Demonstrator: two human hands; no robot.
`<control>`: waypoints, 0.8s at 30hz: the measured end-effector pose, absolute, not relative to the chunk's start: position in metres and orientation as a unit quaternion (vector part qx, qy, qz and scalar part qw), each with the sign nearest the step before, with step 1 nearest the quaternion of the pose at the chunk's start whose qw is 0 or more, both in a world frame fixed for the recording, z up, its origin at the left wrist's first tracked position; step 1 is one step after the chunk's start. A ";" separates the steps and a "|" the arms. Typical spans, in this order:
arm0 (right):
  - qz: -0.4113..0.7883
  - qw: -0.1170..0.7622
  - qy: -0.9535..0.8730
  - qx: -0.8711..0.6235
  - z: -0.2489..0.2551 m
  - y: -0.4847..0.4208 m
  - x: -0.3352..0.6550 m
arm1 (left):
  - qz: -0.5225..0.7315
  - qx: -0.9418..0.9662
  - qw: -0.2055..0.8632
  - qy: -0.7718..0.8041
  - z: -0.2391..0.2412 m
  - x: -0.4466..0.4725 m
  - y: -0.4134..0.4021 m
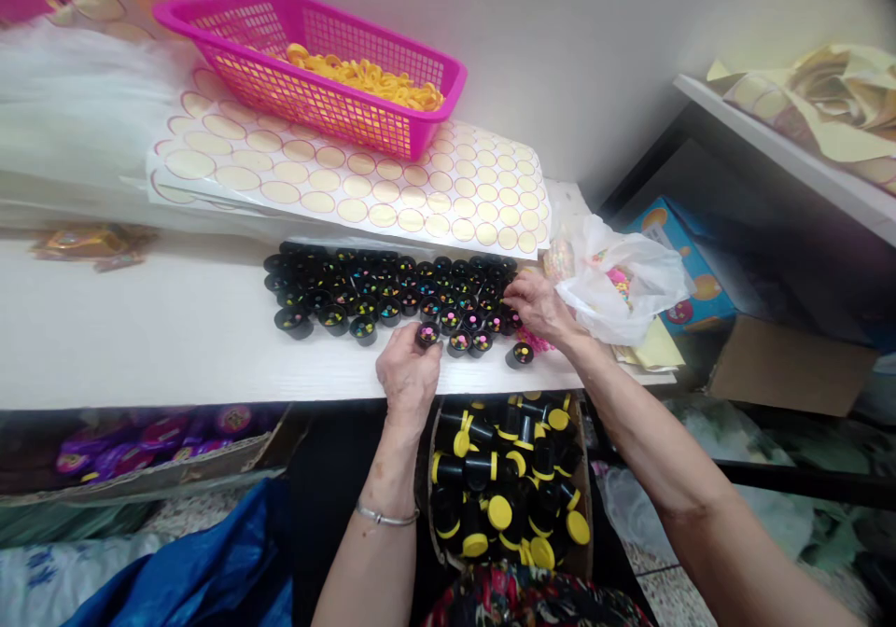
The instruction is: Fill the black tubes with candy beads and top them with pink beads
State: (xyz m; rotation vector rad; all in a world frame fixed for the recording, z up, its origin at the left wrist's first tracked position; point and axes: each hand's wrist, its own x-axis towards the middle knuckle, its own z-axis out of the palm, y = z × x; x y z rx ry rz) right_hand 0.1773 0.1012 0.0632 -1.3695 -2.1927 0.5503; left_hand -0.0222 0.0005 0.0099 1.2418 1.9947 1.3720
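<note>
Small round black cups (363, 329) stand close together in rows on the white table, with bits of pink, yellow, green and blue inside. My left hand (407, 370) is closed round one black cup (427, 333) at the front of the rows, with pink pieces showing in it. At the right end of the rows, my right hand (538, 305) has its fingertips pinched together over the cups; what they hold, if anything, is hidden. Small bright pink pieces (538, 340) lie below that hand. A single black cup (522, 354) with a yellow piece inside stands apart nearby.
A pink basket (280, 95) of yellow rings sits on sheets of round stickers (382, 215). At right are a white plastic bag (606, 314) and a blue box (690, 258). Below the table edge, a carton (586, 478) holds black containers with yellow lids (499, 512).
</note>
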 end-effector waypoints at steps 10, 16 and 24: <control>0.216 0.260 -0.788 -0.514 0.064 0.099 0.174 | 0.491 0.448 0.205 0.718 0.009 -0.022 0.002; 0.254 0.301 -0.757 -0.521 0.062 0.098 0.176 | 0.496 0.450 0.202 0.715 0.009 -0.022 0.001; 0.258 0.322 -0.741 -0.530 0.055 0.100 0.183 | 0.492 0.450 0.203 0.717 0.008 -0.022 0.001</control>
